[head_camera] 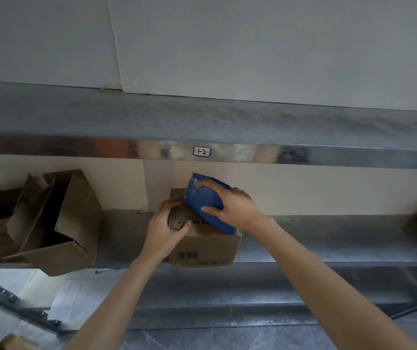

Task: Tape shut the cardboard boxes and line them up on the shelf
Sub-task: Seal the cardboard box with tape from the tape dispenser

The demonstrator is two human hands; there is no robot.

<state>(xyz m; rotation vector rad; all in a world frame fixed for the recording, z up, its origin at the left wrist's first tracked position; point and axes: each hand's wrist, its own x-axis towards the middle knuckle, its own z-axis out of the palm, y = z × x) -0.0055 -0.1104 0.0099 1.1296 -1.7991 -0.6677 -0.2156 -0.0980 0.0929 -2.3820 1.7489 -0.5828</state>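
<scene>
Small cardboard box [207, 246] sits at front lip of lower shelf [328, 238], barcode face toward the person. Left hand [167, 228] clamps its top-left edge, thumb flat on the lid, fingers curled over the side. Just right of it and farther back, right hand [230, 205] has its grip closed round blue tape dispenser [202, 200], which lies tilted on the lid, long axis running near-right to far-left. The taping pull probably comes back toward the body. Open box [76, 223] stands well left.
</scene>
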